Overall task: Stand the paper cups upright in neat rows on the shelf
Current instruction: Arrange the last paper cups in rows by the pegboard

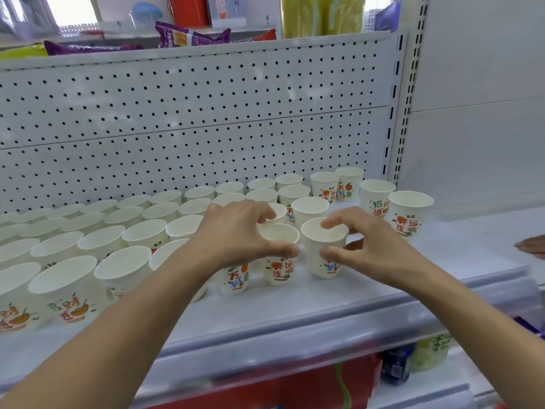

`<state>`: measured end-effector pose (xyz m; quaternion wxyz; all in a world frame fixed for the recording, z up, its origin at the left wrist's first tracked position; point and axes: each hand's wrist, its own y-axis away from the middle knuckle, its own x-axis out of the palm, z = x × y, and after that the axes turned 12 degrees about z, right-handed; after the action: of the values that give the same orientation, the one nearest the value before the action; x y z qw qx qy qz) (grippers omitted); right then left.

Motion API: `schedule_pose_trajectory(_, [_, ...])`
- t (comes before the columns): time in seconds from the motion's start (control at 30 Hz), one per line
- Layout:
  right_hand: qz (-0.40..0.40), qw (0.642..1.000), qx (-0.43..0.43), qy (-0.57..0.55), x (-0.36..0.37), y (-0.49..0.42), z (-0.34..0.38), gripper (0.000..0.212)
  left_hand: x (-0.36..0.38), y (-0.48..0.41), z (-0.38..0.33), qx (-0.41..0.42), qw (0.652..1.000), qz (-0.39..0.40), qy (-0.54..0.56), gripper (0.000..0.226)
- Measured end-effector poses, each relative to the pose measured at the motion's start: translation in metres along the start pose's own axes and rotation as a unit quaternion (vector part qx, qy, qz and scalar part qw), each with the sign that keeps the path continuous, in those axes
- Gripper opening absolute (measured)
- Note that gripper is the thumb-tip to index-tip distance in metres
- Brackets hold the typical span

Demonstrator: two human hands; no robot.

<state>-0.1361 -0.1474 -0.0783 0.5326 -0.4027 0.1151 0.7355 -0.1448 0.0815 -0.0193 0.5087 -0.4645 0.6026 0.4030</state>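
Observation:
Several white paper cups with coloured print stand upright in rows on the white shelf (295, 302), filling its left and middle. My left hand (236, 231) grips one cup (280, 261) by its rim, thumb in front and fingers behind. Beside it, my right hand (368, 243) pinches the neighbouring cup (324, 261) at the rim and side. Both cups stand on the shelf at the right end of the front rows. Farther right, looser cups (410, 214) stand apart near the back.
A pegboard back panel (191, 128) rises behind the cups. Snack bags (188, 36) lie on the shelf above. Another person's fingers (530, 246) reach in at the right edge. Bare shelf surface lies right of my hands. Packaged goods (413, 361) sit on the lower shelf.

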Motion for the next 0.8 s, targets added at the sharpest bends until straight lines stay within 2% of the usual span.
schedule_pose_trajectory(0.07, [0.017, 1.000, -0.007, 0.007, -0.008, 0.002, -0.004, 0.049, -0.008, -0.002, -0.006, 0.003, 0.999, -0.039, -0.003, 0.081])
schedule_pose_trajectory(0.17, [-0.001, 1.000, -0.019, 0.016, -0.037, 0.000, -0.008, 0.052, -0.023, -0.015, -0.018, 0.034, 0.996, -0.065, 0.048, 0.067])
schedule_pose_trajectory(0.27, [-0.028, 1.000, -0.014, 0.000, -0.084, -0.022, -0.019, 0.031, -0.035, -0.048, -0.030, 0.069, 0.990, -0.074, 0.097, 0.044])
schedule_pose_trajectory(0.33, [-0.024, 0.999, 0.001, 0.029, -0.117, -0.048, -0.034, 0.020, -0.040, -0.079, -0.039, 0.091, 0.987, -0.072, 0.107, 0.030])
schedule_pose_trajectory(0.47, [0.034, 0.995, 0.026, 0.085, -0.160, -0.110, -0.069, 0.012, -0.038, -0.153, -0.055, 0.108, 0.990, -0.025, 0.087, 0.020])
schedule_pose_trajectory(0.6, [0.131, 0.982, 0.053, 0.124, -0.163, -0.163, -0.101, 0.010, -0.020, -0.208, -0.066, 0.095, 0.994, 0.042, -0.024, 0.024])
schedule_pose_trajectory(0.67, [0.176, 0.973, 0.050, 0.143, -0.158, -0.179, -0.114, 0.009, -0.015, -0.224, -0.068, 0.080, 0.993, 0.051, -0.064, 0.025])
schedule_pose_trajectory(0.8, [0.202, 0.966, 0.036, 0.154, -0.146, -0.192, -0.127, 0.006, -0.014, -0.240, -0.065, 0.068, 0.995, 0.042, -0.064, 0.022])
